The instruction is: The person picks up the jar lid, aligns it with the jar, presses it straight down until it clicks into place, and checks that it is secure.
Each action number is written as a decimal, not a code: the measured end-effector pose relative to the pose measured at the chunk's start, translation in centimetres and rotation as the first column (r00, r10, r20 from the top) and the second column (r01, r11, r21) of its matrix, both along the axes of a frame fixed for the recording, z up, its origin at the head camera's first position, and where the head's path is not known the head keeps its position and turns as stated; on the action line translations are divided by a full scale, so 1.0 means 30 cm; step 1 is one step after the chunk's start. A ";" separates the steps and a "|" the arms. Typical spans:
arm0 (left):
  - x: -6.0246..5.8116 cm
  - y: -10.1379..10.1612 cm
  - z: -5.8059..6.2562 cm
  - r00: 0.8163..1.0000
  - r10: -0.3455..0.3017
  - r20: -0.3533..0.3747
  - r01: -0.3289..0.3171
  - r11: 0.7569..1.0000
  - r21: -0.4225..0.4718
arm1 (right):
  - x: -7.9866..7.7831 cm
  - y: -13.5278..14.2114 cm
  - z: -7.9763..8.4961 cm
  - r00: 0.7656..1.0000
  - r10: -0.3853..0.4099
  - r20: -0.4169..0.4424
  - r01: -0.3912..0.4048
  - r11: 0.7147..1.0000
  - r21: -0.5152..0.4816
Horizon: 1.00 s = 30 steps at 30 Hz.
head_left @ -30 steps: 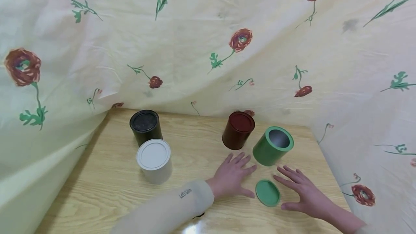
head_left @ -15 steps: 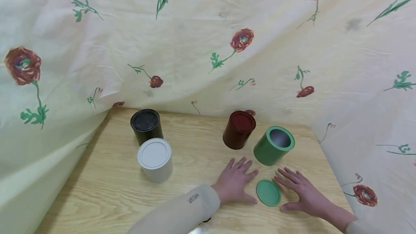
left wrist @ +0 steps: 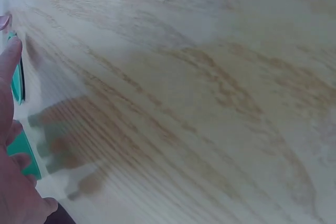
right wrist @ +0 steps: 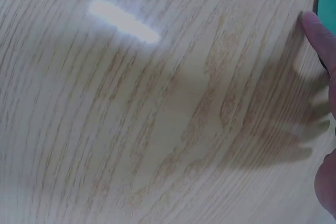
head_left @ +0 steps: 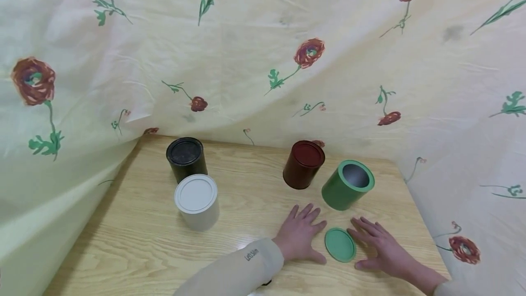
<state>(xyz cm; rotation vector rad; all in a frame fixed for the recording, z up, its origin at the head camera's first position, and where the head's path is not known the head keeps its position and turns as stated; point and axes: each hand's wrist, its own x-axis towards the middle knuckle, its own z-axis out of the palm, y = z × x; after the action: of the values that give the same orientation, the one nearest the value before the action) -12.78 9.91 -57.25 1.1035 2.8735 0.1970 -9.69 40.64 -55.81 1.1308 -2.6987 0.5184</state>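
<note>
A round green lid (head_left: 340, 245) lies flat on the wooden table between the two hands. To its left is my left hand (head_left: 301, 235), fingers spread and thumb pointing at the lid's edge. On the other side my right hand (head_left: 380, 248) has its fingers extended, with the index fingertip close beside the lid. Neither hand holds anything. Just beyond them stands a green can (head_left: 347, 185), uncovered, its grey inside showing. In the left wrist view the left hand (left wrist: 18, 150) fills the left edge; the right wrist view catches part of the right hand (right wrist: 326, 51) near the lid.
A dark red can (head_left: 303, 166) with its lid on stands behind and left of the green one. Over on the left are a black can (head_left: 186, 159) and, nearer, a white can (head_left: 197, 202), both lidded. A flowered cloth (head_left: 246, 49) hangs around the table's back and sides.
Both hands have come slightly nearer the body, and the left has also shifted a little right toward the lid. The lid and cans keep their places; the view drifts slightly.
</note>
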 end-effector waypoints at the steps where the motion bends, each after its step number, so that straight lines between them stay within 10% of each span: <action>1: -0.001 0.003 -0.004 1.000 0.004 -0.006 -0.004 1.000 -0.010 | 0.000 0.000 -0.004 1.000 -0.003 -0.006 0.003 1.000 -0.001; 19: 0.017 0.034 0.023 0.999 0.033 0.031 -0.033 0.999 -0.008 | -0.003 -0.051 -0.030 1.000 0.001 0.006 -0.001 0.993 -0.114; 30: 0.006 0.043 -0.033 0.999 0.018 -0.050 -0.017 1.000 0.018 | 0.022 -0.089 -0.028 0.997 -0.048 0.053 0.054 0.992 -0.111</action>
<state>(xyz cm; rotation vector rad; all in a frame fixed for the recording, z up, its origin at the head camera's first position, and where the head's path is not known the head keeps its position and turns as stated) -12.59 11.21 -58.24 1.1026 2.9316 0.1985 -9.04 37.98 -56.64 1.0302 -2.6944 0.6897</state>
